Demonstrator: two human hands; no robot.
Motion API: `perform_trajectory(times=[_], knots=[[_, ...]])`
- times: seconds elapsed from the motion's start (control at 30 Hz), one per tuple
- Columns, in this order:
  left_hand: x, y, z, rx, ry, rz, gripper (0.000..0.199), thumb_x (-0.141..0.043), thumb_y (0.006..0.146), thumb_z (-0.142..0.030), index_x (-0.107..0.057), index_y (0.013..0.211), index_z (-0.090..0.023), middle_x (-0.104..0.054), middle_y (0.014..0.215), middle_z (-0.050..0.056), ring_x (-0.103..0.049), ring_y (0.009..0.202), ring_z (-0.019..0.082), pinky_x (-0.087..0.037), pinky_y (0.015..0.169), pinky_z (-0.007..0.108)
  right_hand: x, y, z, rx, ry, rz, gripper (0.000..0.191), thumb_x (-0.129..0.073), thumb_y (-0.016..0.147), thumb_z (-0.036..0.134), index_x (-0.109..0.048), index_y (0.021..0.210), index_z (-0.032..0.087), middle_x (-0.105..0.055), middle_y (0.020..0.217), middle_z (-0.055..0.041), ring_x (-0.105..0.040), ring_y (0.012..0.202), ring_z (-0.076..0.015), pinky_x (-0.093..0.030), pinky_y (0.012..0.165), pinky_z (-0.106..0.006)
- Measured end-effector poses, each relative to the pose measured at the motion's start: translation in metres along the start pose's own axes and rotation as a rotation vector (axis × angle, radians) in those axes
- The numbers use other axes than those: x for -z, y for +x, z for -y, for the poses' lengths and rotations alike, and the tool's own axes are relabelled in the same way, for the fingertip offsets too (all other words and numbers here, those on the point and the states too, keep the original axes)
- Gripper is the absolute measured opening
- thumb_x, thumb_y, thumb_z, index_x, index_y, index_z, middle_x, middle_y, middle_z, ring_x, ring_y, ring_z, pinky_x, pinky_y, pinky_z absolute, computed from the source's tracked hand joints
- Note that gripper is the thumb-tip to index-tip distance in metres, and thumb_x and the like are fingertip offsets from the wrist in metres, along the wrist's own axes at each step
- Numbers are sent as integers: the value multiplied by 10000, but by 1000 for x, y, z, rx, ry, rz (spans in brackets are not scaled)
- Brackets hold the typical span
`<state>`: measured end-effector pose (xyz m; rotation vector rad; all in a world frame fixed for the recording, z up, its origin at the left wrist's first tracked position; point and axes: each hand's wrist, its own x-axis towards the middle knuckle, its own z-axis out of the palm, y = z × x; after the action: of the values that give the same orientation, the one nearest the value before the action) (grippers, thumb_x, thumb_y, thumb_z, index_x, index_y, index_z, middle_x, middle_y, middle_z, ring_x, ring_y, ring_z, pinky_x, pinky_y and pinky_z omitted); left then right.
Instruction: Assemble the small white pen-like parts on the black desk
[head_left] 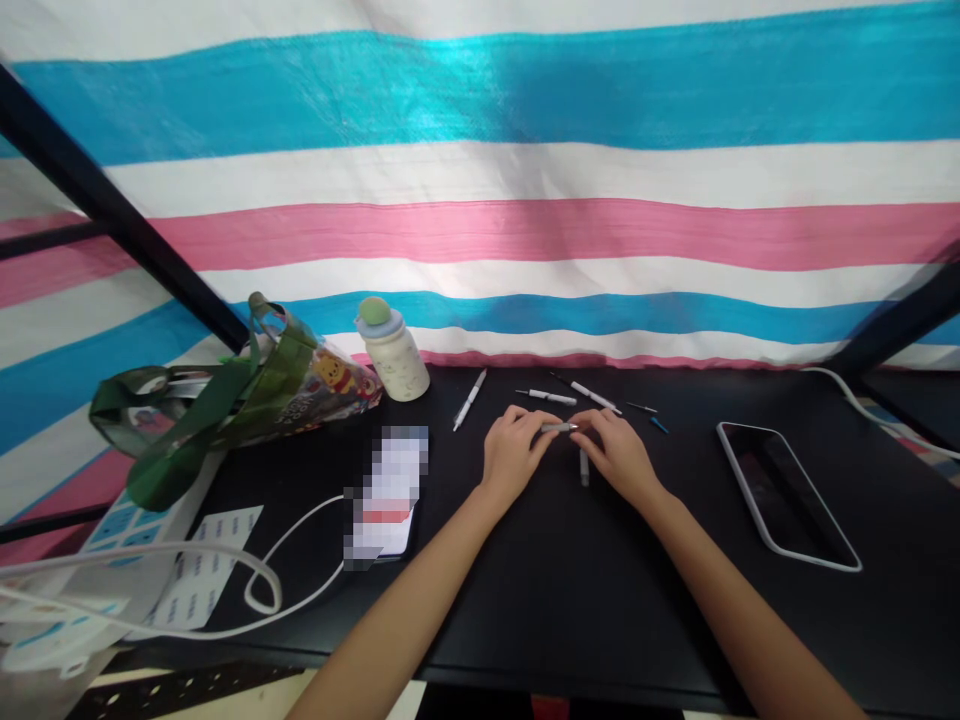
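Over the black desk, my left hand (513, 448) pinches a grey pen barrel (556, 428) between thumb and fingers. The barrel's pointed tip meets the closed fingertips of my right hand (616, 450); whether a small part sits between them is too small to tell. Below the right fingertips lies a second short grey pen part (584, 467). Just beyond my hands rest a white pen (551, 397) and another white pen (595, 396), each with a thin dark piece sticking out of one end. A third white pen (470, 400) lies to the left.
A thin dark refill-like stick (642, 407) and a small blue piece (658, 425) lie right of my hands. A lit phone (397, 490) with a white cable (300, 515), a bottle (397, 360) and a green bag (277, 390) stand left. A dark-screened phone (787, 495) lies right.
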<state>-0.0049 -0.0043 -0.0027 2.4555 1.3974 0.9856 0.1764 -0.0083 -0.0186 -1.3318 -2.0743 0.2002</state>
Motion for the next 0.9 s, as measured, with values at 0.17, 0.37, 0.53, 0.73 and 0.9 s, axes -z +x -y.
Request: perform_trajectory(times=[0.17, 0.37, 0.53, 0.73, 0.9], knots=[[1, 0, 0, -25, -15, 13, 166, -498, 873, -315, -632, 958, -264, -663, 887, -23, -511, 872, 145, -421, 741, 253, -1, 0, -1, 9, -9, -34, 158, -474, 855, 331, -571, 849, 207, -612, 802, -47, -568, 765, -188, -405, 709, -316], [1, -1, -1, -42, -21, 13, 174, -501, 871, -334, -643, 949, -271, -666, 898, -22, -519, 885, 145, -421, 754, 265, 4, 0, -2, 42, -33, 35, 291, -387, 900, 350, -586, 730, 223, -605, 714, -32, -545, 769, -186, -392, 720, -314], [-1, -1, 0, -35, -5, -6, 169, -517, 861, -332, -640, 953, -262, -659, 870, -10, -527, 880, 144, -427, 742, 262, 2, 0, -1, 17, -23, 3, 224, -409, 887, 340, -593, 843, 220, -624, 772, -42, -558, 760, -187, -400, 708, -317], [-2, -1, 2, -35, -13, -3, 146, -526, 858, -299, -632, 948, -253, -656, 870, -12, -529, 881, 141, -427, 744, 260, -1, 0, -3, 23, 1, -46, 136, -494, 841, 321, -561, 867, 205, -629, 799, -43, -583, 775, -193, -413, 710, -317], [-2, -1, 2, -56, -11, -3, 146, -533, 854, -298, -644, 938, -253, -653, 866, -1, -529, 888, 145, -432, 738, 265, 2, 0, -4, 23, -26, -24, 179, -475, 860, 347, -579, 799, 215, -613, 762, -35, -573, 734, -175, -405, 692, -298]])
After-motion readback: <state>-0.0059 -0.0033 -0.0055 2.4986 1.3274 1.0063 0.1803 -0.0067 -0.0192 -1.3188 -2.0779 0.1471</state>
